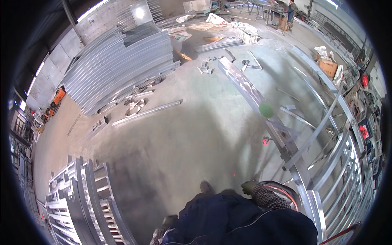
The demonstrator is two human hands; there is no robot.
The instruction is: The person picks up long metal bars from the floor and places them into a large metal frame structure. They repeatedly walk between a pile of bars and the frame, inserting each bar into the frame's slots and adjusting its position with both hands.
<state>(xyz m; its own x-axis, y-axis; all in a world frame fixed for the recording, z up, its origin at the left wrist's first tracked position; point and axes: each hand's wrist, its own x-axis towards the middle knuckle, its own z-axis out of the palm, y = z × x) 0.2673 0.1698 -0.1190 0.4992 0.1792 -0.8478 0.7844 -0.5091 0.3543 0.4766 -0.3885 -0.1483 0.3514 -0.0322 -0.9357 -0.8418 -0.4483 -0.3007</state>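
My right hand (248,187), in a dark green glove, is held in front of my body at the lower middle. Its fingers look curled, and whatever they may hold is hidden. Beside the checked sleeve is a rounded black-and-white thing (293,193) with a red stripe; its kind is unclear. My left hand (170,221), in a greyish glove, hangs low at my other side, with its fingers too hidden to read. Ahead to the right, a long metal beam (241,82) runs away from me. A small red-and-black object (266,141) sits by its near part.
Welded metal frames (83,196) stand at the lower left, and a barred frame (341,183) at the right. A large stack of metal profiles (122,61) fills the far left. A loose bar (147,113) lies on the floor. Another person (291,11) stands far off.
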